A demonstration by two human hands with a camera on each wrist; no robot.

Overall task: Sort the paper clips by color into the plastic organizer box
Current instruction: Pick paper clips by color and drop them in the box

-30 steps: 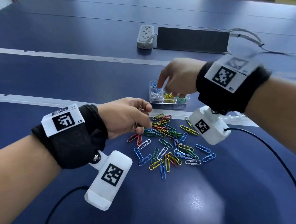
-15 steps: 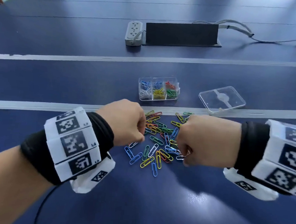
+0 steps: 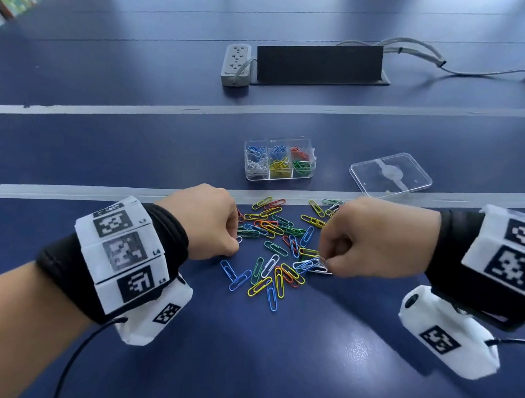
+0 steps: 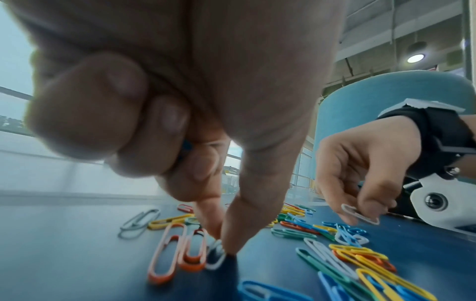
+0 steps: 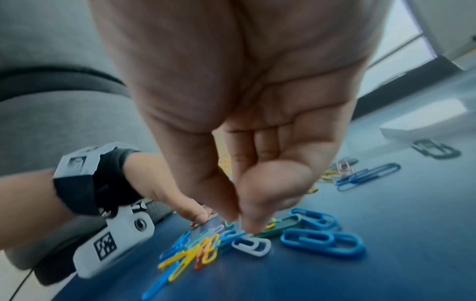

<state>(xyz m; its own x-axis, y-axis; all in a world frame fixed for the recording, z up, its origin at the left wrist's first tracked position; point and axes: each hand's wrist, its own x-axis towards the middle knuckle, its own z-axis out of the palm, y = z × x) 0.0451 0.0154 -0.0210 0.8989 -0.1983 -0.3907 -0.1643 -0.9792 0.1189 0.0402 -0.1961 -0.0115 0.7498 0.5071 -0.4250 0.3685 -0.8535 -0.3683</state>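
Several loose colored paper clips [image 3: 270,251] lie in a pile on the blue table between my hands. My left hand [image 3: 237,241] is palm down at the pile's left edge. Its thumb and index tip pinch a white clip [image 4: 216,258] that lies on the table, and its curled fingers hide something blue. My right hand [image 3: 324,263] pinches another white clip [image 5: 251,244] at the pile's right edge, lifted slightly at one end. The clear organizer box [image 3: 277,175] stands beyond the pile, with white, blue, yellow, red and green clips in separate compartments.
The box's clear lid [image 3: 390,175] lies to its right. A grey power strip [image 3: 236,65] and a black panel [image 3: 320,65] with cables sit farther back. Pale tape lines cross the table.
My right hand came back from the organizer box to the pile and took hold of a white clip. My left hand turned palm down and reached into the pile's left edge.
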